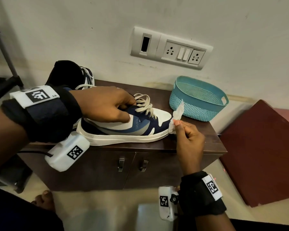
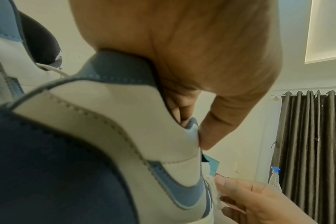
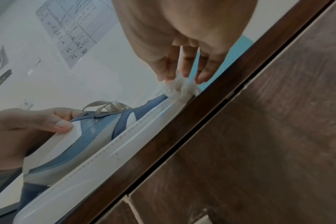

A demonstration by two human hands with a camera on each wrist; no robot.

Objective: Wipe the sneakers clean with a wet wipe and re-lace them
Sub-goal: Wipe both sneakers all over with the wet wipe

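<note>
The sneaker (image 1: 123,127) sits on the counter (image 1: 198,144), just beside the teal basket (image 1: 198,99). The left hand (image 1: 105,105) grips its stiff collar; the right hand (image 1: 188,135) pinches a limp wet wipe (image 1: 177,114) against the toe. The shoe looks light, its collar the firmest hold.

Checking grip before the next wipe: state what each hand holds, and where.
Left hand grips the sneaker at its collar. Right hand pinches the wipe against the toe.
</note>
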